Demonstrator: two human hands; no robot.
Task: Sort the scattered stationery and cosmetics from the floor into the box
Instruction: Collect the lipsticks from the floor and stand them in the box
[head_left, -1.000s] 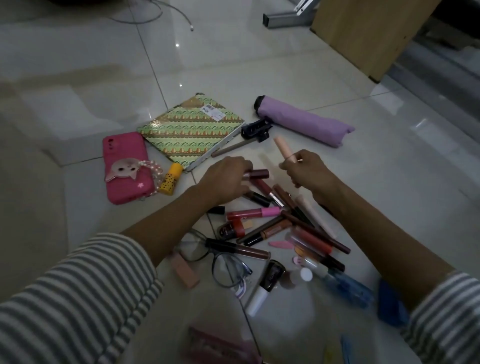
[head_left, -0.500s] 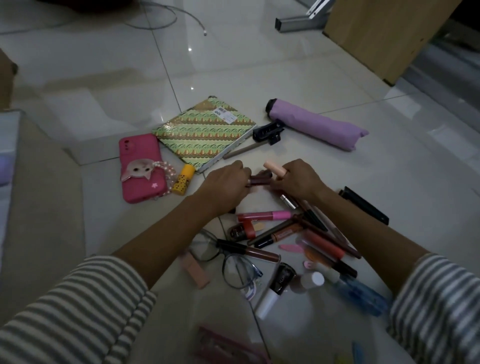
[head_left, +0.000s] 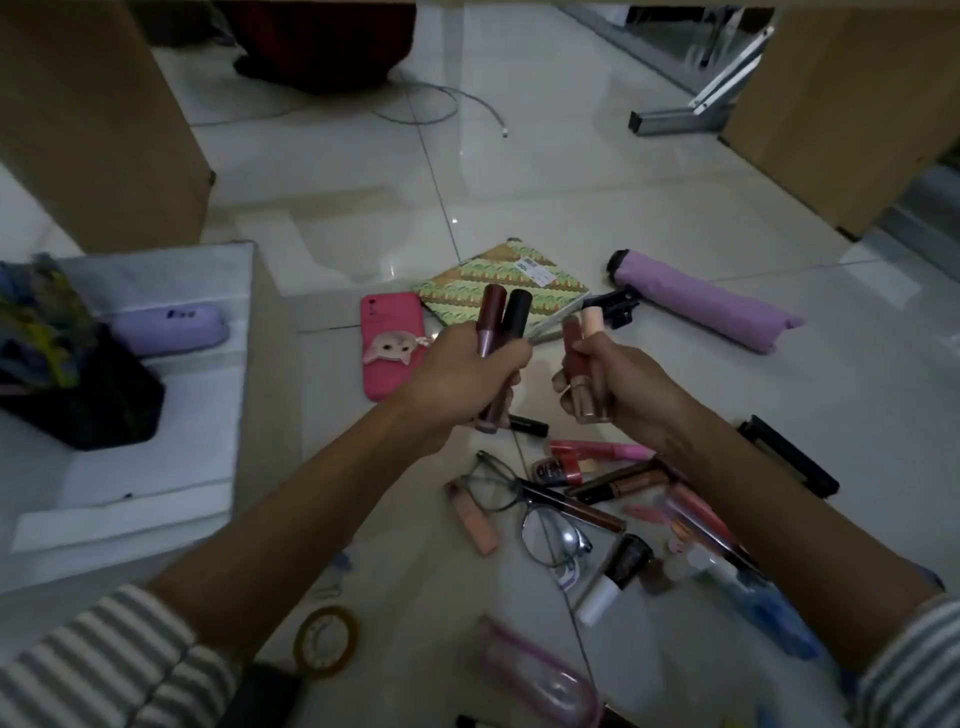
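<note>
My left hand (head_left: 470, 376) grips two lip-gloss tubes (head_left: 501, 314) upright, one maroon-capped and one black-capped, above the floor. Beside it, my right hand (head_left: 621, 387) holds two more tubes (head_left: 584, 338), a reddish-brown one and a pale peach one. The white box (head_left: 156, 467) stands open at the left, holding a lilac case (head_left: 171, 322) and a dark pouch (head_left: 78, 400). Below my hands a heap of cosmetics (head_left: 613, 480) lies on the tiles, with a pair of glasses (head_left: 524, 506) among them.
A pink phone case (head_left: 387, 345), a patterned notebook (head_left: 501, 283), a black clip (head_left: 613, 304) and a folded lilac umbrella (head_left: 701, 299) lie beyond my hands. A tape roll (head_left: 324, 642) lies near my left sleeve. A black bar (head_left: 787, 462) lies right. Wooden furniture stands at both upper corners.
Both hands have lifted off the floor with tubes gripped upright. The view has swung left and up, bringing the white box into sight.
</note>
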